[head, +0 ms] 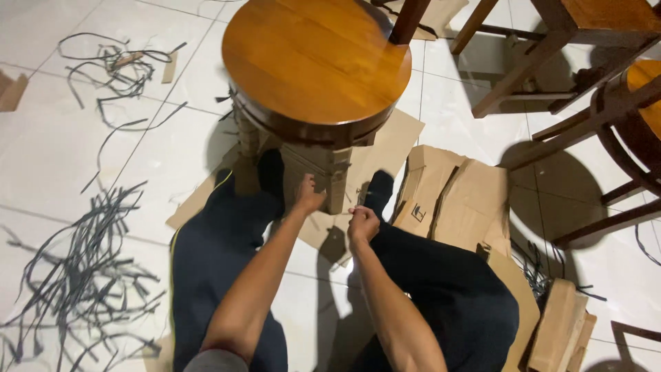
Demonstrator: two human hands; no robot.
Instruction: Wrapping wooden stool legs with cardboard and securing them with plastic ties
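Brown cardboard wrap [323, 172] on the round glossy wooden stool [317, 62], frame centre, looks partly stripped, I judge. Left hand [308, 196] grips its edge, fingers pressed; right hand [362, 224] fisted, pinching something unclear. Cut grey plastic straps [82, 275] lower left.

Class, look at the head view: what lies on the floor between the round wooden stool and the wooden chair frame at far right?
Flattened brown cardboard sheets lie between the stool and chair frame.

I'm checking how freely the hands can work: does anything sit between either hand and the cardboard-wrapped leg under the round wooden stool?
Nothing visible does. The left hand already rests on the cardboard-wrapped leg beneath the round brown wooden stool. The right hand hovers just beside it, fingers curled; what they pinch, if anything, cannot be made out.
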